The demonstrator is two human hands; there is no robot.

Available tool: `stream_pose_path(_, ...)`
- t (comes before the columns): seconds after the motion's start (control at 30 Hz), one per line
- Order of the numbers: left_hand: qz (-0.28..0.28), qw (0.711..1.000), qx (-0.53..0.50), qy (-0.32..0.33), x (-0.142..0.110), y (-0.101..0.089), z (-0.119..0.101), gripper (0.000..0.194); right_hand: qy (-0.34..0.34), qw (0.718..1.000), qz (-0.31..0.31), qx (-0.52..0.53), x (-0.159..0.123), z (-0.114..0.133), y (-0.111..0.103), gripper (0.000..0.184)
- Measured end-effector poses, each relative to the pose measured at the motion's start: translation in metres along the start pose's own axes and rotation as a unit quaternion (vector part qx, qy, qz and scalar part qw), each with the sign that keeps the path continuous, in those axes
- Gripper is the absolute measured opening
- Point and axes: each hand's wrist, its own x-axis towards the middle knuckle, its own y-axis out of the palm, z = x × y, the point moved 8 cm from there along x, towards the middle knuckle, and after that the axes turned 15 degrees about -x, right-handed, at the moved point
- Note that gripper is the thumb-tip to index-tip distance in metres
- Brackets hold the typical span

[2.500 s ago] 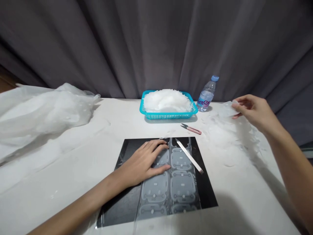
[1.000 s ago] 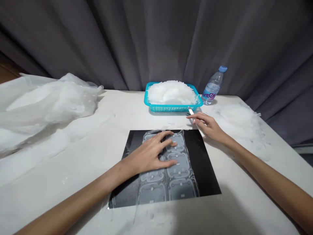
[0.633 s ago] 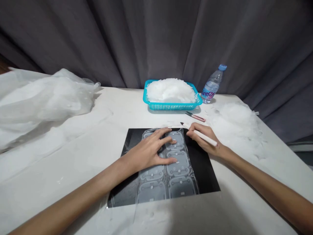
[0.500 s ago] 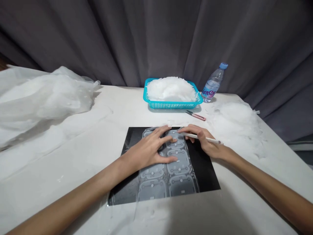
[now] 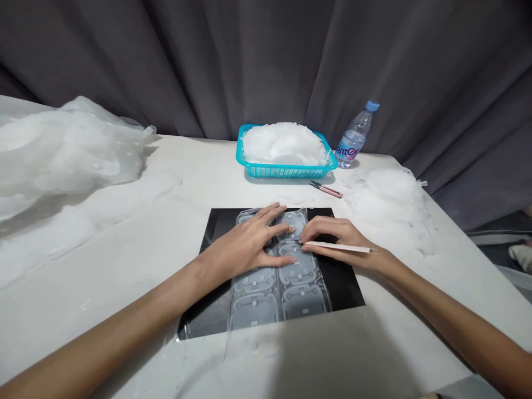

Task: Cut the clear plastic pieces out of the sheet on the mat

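A clear plastic sheet with rows of rounded grey panels lies on a black mat. My left hand rests over the sheet's upper part with its fingers spread, pressing it down. My right hand is closed in a pinch on a thin white pen-like tool. The tool's tip meets the sheet near the gap between two panels in the right column. Its exact kind is too small to tell. My left hand hides some panels.
Behind the mat stands a turquoise basket heaped with white fluffy material. Pink-handled thread snips lie in front of it, a water bottle to its right. More white fluff lies right, a filled translucent bag left.
My right hand has moved down along the sheet with the white tool, from the top right panel to the gap below it. My left hand stays in place; the camera view has shifted slightly.
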Motion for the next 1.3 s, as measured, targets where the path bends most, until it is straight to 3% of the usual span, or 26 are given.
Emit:
stream_pose_path(0.13,-0.001,0.999,-0.029,0.044,-0.0006,0.0023,-0.0015,0.057,-0.013,1.0,0.006,-0.009,-0.0012,0.0023,0.0025,0.009)
stream_pose_path(0.27,-0.01,0.998,-0.057,0.022,-0.0004,0.0038,0.0015,0.049,-0.015,1.0,-0.003,-0.011,-0.0035,0.0007,0.0042,0.008)
stream_pose_path(0.6,-0.01,0.997,-0.072,-0.024,0.0037,0.0043,0.0035,0.06,-0.034,0.999,-0.006,-0.018,-0.0036,-0.0027,0.0063,0.011)
stream_pose_path(1.03,-0.024,0.998,-0.048,-0.013,0.0028,0.0049,0.0055,0.066,-0.027,0.999,0.009,-0.039,0.0001,-0.0041,0.0059,0.013)
stream_pose_path(1.3,-0.024,0.999,-0.049,-0.005,0.0024,0.0048,0.0042,0.064,-0.079,0.989,0.041,-0.116,0.0026,0.0047,0.0005,0.018)
